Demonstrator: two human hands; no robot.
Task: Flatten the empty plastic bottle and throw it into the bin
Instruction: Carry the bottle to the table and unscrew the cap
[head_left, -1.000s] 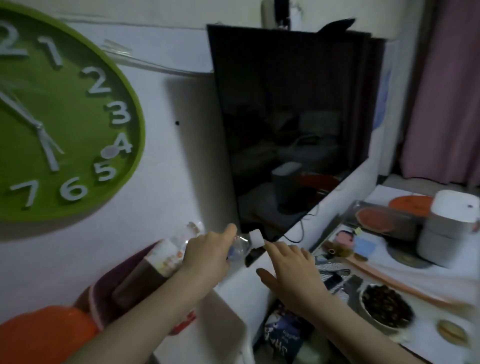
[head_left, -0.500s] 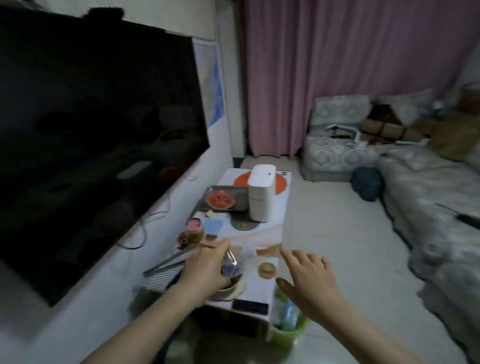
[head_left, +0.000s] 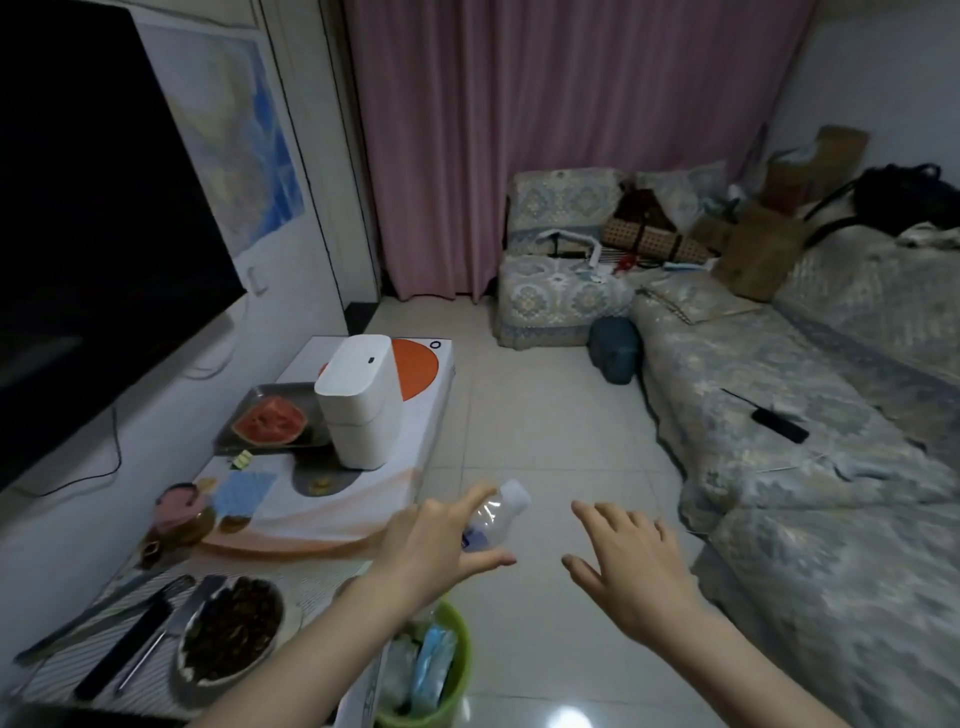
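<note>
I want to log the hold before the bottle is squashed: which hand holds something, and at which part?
The left hand holds the plastic bottle around its body, below the white cap. The right hand is open and empty.

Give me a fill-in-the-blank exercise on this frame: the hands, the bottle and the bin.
1. The plastic bottle is held in the ____ hand.
2. The right hand is open and holds ____.
3. The bottle's white cap is ____ the bottle.
4. The bin below the left forearm is ____ in colour.

Missing words: left; nothing; on; green
</note>
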